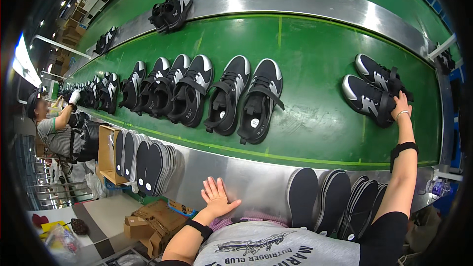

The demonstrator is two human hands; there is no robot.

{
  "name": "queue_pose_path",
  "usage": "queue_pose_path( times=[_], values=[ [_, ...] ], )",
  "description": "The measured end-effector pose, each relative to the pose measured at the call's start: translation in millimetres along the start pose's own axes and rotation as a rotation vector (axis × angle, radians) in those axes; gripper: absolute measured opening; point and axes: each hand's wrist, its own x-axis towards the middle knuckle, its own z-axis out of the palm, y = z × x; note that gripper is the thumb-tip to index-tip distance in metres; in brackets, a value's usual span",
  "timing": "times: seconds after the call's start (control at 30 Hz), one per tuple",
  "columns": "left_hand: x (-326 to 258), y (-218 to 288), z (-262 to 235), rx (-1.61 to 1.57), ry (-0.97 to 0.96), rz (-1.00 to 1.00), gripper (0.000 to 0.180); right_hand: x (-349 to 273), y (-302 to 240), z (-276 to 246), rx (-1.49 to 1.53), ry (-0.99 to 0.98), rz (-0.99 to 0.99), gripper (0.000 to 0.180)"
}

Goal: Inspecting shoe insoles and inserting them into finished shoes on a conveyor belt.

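Now – R hand [401,110] on black shoe [368,99], L hand [217,198] flat on steel ledge [256,182].

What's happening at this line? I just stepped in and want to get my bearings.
A person stands at a green conveyor belt that carries a long row of black and white shoes. Their right hand reaches out and rests on the heel end of a pair of shoes at the right of the belt. Their left hand lies flat and open on the metal edge, holding nothing. Stacks of black insoles stand upright along that edge. Farther left, another worker handles shoes on the same belt.
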Motion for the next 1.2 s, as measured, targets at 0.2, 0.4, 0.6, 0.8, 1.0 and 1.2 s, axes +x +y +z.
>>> queue_pose_path(
  times=[0.2, 0.4, 0.6, 0.8, 1.0, 1.2],
  values=[
    [-1.5, 4.3, -3.4, 0.012, -0.008, -0.002, 0.119, -16.3, -12.5, -12.3, -0.244, 0.020, -0.072, 0.036],
    [-2.0, 4.7, -2.2, -0.021, 0.036, 0.043, 0.116, -72.4, -34.8, -33.4, 0.204, -0.126, -0.169, 0.034],
    [-8.3, 2.1, 0.1, -0.041, 0.062, 0.125, 0.112, -168.1, -47.3, -71.4, 0.838, -0.011, -0.323, 0.030],
    [-31.9, 10.4, -45.6, -0.929, 0.003, 0.613, 0.097, -346.6, -101.3, -143.3, 0.455, 0.410, -0.571, 0.018],
    [-94.0, -9.8, -52.7, -1.209, -0.042, 0.852, 0.098, -458.0, -180.6, -99.0, 0.295, 0.233, -0.676, 0.020],
    [-40.9, -61.6, -47.0, -1.338, -0.576, 0.379, 0.036, -489.6, -244.5, -37.1, 0.276, -0.267, -0.567, 0.029]
  ],
)
